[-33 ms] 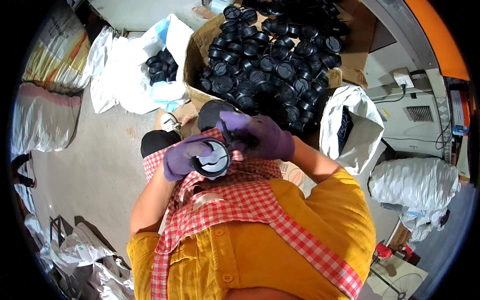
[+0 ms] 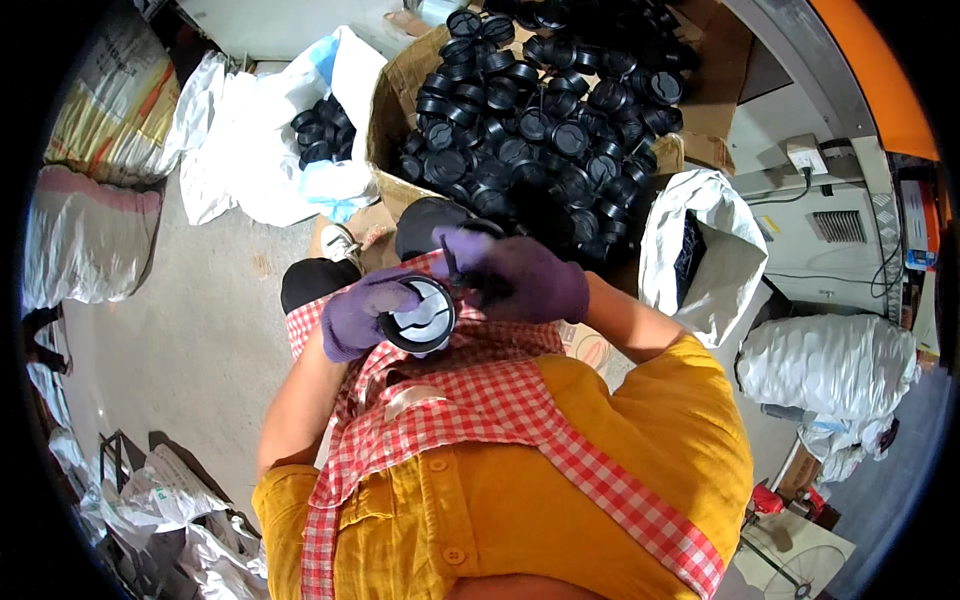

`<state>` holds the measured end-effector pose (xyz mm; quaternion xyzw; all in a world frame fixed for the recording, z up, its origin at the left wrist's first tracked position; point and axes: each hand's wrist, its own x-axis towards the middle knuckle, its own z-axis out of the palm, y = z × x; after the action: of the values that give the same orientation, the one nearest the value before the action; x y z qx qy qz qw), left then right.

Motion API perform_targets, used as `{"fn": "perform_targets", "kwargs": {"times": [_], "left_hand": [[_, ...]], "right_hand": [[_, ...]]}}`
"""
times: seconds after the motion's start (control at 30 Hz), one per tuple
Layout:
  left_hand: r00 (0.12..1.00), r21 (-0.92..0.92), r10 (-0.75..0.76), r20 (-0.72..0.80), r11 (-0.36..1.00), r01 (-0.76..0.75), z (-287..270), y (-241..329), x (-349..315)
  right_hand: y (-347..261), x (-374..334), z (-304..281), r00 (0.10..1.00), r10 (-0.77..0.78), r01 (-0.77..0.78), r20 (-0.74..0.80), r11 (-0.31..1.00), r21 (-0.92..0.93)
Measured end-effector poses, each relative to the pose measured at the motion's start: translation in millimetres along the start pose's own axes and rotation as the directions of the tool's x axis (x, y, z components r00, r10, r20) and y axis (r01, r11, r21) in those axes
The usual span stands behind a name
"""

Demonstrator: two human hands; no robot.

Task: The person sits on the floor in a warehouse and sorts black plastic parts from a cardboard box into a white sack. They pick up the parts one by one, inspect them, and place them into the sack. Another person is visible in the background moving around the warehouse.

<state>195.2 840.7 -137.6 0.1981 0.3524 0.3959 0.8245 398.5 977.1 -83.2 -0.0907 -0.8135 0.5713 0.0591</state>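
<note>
In front of my lap, my left hand point(image 2: 350, 324), in a purple glove, is closed on the edge of a round black plastic cap point(image 2: 420, 318) with a pale, shiny face turned up. Just right of it, my right hand point(image 2: 535, 275), also in a purple glove, is closed round a dark plastic piece point(image 2: 487, 290). A thin black strip sticks up from that piece by the fingers; its full shape is hidden by the glove and shadow. Beyond my hands, a large cardboard box point(image 2: 388, 125) holds a heap of similar round black caps point(image 2: 570, 140).
A white sack point(image 2: 245, 140) with more black caps stands at the far left. An open white sack point(image 2: 745, 240) with dark contents is right of the box. Filled sacks point(image 2: 90, 235) line the left; a silvery bundle point(image 2: 830, 368) lies at the right.
My left hand and the round cap have shifted slightly left. The right hand's fingers have moved a little, still around the dark piece.
</note>
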Motion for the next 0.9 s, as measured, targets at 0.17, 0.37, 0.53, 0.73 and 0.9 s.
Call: {"fn": "perform_targets", "kwargs": {"times": [0.17, 0.37, 0.53, 0.73, 0.9], "left_hand": [[0.983, 0.412, 0.140, -0.120, 0.908, -0.079, 16, -13, -8], [0.976, 0.938, 0.200, -0.086, 0.347, 0.012, 45, -11, -21], [0.901, 0.853, 0.350, 0.256, -0.521, -0.040, 23, 39, -82], [0.814, 0.458, 0.517, -0.264, 0.810, -0.366, 50, 29, -35], [0.803, 0.300, 0.593, -0.059, 0.777, -0.553, 77, -3, 32]], "right_hand": [[28, -6, 24, 0.983, 0.078, -0.021, 0.166, 0.948, -0.318], [23, -14, 40, 0.937, 0.184, -0.132, 0.296, 0.973, -0.189], [77, -87, -8, 0.766, 0.503, -0.601, 0.401, 0.782, 0.167], [51, -37, 4, 0.882, 0.459, -0.130, -0.106, 0.453, 0.882], [37, 0, 19, 0.815, 0.292, 0.156, -0.500, 0.720, 0.676]]}}
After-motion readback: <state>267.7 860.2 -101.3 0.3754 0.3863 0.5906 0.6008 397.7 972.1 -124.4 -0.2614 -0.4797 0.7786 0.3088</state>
